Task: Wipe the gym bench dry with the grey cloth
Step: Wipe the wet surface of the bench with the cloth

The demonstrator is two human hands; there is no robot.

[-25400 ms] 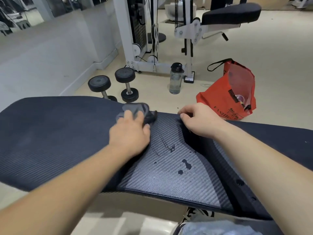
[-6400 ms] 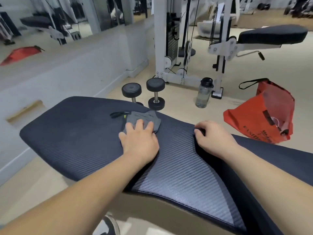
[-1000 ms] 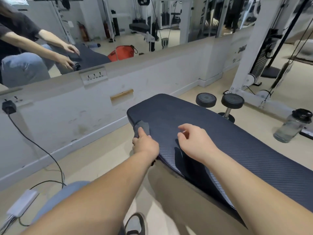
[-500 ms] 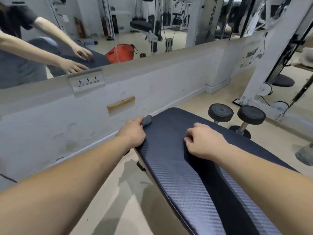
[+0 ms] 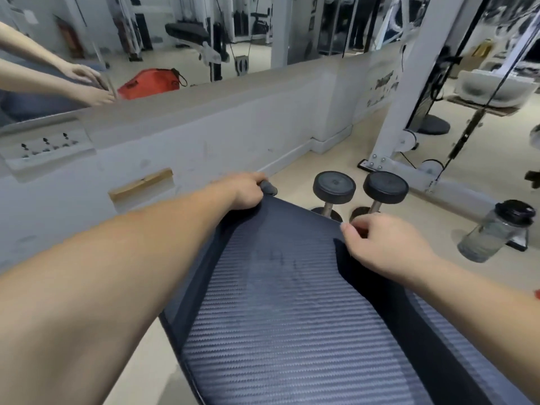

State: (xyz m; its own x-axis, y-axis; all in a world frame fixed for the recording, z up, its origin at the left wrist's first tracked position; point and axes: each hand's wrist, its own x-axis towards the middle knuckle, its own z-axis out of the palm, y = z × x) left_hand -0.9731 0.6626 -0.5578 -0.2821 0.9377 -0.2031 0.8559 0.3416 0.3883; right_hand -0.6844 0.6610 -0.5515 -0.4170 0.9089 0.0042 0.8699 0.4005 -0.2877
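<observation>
The dark blue ribbed gym bench (image 5: 292,317) runs from the bottom of the head view up to its far end. My left hand (image 5: 245,191) is at the bench's far left corner, shut on the grey cloth (image 5: 268,187); only a small bunched tip of the cloth sticks out past my fingers. My right hand (image 5: 382,244) rests on the bench's right edge with fingers curled and nothing in it. A faint smeared patch shows on the pad between my hands.
Two black dumbbells (image 5: 359,188) stand on the floor just beyond the bench end. A water bottle (image 5: 496,232) stands to the right. A white cable machine frame (image 5: 409,97) rises behind. A low white wall (image 5: 204,133) with a mirror above runs along the left.
My left hand has carried the cloth along the far end of the bench toward its corner. My right hand has slid to the bench's right edge. The view has swung right.
</observation>
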